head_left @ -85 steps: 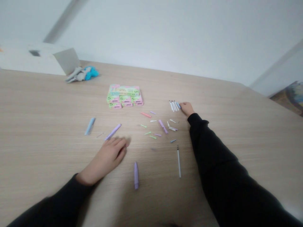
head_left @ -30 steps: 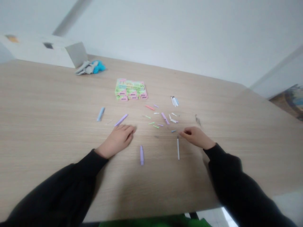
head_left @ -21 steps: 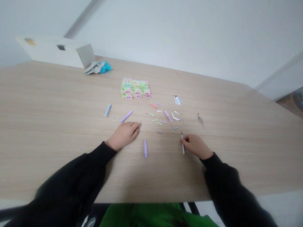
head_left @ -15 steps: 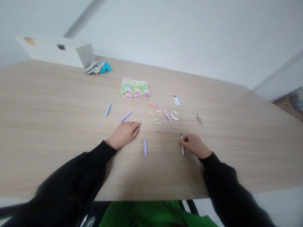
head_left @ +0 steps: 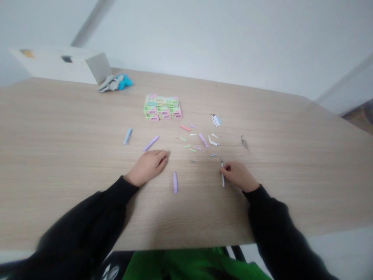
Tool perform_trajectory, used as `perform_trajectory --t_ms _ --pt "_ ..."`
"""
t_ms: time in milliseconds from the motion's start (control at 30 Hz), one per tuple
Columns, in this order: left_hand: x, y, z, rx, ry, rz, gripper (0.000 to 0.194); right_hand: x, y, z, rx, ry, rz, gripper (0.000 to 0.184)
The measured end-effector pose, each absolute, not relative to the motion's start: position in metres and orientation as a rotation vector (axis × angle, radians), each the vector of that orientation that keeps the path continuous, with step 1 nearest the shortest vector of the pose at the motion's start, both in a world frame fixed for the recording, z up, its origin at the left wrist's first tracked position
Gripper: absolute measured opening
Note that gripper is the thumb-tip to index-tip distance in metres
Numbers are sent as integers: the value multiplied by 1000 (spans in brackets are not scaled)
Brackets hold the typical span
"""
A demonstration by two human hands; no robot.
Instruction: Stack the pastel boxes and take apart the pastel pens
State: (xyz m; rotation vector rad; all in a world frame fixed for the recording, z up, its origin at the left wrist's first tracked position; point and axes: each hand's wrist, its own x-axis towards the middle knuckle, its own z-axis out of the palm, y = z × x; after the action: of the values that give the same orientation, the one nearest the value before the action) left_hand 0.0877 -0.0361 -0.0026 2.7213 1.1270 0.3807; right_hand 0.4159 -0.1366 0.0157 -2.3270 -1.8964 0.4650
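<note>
My right hand [head_left: 237, 175] is closed, with thumb and fingertips pinching a thin white pen refill [head_left: 223, 180] with a dark tip, close to the table top. My left hand [head_left: 149, 165] lies palm down on the table, fingers loosely stretched and holding nothing. Just beyond its fingers is a purple pen barrel [head_left: 151, 143]. A second, pointed purple pen piece [head_left: 175, 182] lies between my hands. Beyond my right hand is a small blue piece [head_left: 214, 155]. Several more white refills lie in a row [head_left: 215, 120] farther back, a light blue piece [head_left: 218, 119] at their right end.
Small green, white, purple and red parts [head_left: 185, 128] lie scattered mid-table around a purple clip-like piece [head_left: 203, 140]. Small boxes [head_left: 162, 107] are stacked behind. A light blue barrel [head_left: 128, 136] lies left, thin grey bits [head_left: 244, 142] right. Crumpled gloves [head_left: 115, 83] rest by a white box [head_left: 64, 66].
My right hand has left the row of refills, come back toward me and taken hold of the single refill. My left hand stays by the purple barrel. The camera view has shifted.
</note>
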Motion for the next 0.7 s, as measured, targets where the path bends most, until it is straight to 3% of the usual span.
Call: perform_trajectory --t_ms 233,400,700 --pt "85 -34 -4 2708 1130 343 28 412 -143 19 -2318 -1887 431 25" --pt "85 -35 -2 2709 1134 337 26 407 -151 23 -2370 -1952 500 40" --pt "86 -36 -1 2712 1117 344 23 396 -163 36 -2478 -2016 586 28"
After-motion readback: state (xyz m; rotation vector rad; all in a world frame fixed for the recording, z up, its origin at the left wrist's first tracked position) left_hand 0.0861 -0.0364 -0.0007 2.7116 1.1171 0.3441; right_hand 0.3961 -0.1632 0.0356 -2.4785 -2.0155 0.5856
